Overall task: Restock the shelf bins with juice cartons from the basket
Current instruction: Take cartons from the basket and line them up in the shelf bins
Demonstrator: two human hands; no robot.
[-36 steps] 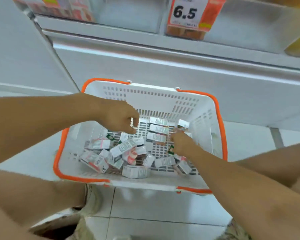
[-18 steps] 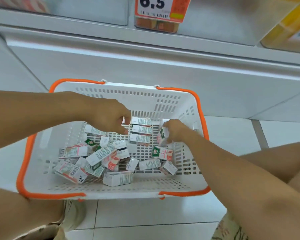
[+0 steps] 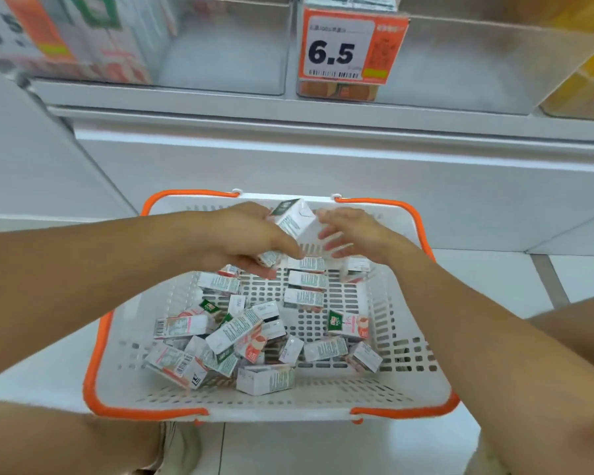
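A white basket (image 3: 405, 368) with orange rim sits on the floor and holds several small juice cartons (image 3: 240, 332) lying loose. My left hand (image 3: 244, 238) grips a white carton (image 3: 294, 221) lifted above the basket's far end, with a second carton (image 3: 270, 258) tucked under its fingers. Just right of the lifted carton is my right hand (image 3: 348, 231), fingers spread and straight and holding nothing. Clear shelf bins (image 3: 227, 53) stand above, the left bin with cartons inside.
A price tag reading 6.5 (image 3: 348, 49) hangs on the middle bin (image 3: 460, 63). A yellow pack (image 3: 583, 80) fills the bin at right. The white shelf ledge (image 3: 323, 118) runs above the basket. My knees flank the basket on white floor tiles.
Both hands have risen from the basket floor to its far end. My left hand now holds cartons up. My right hand has let go of its carton and opened.
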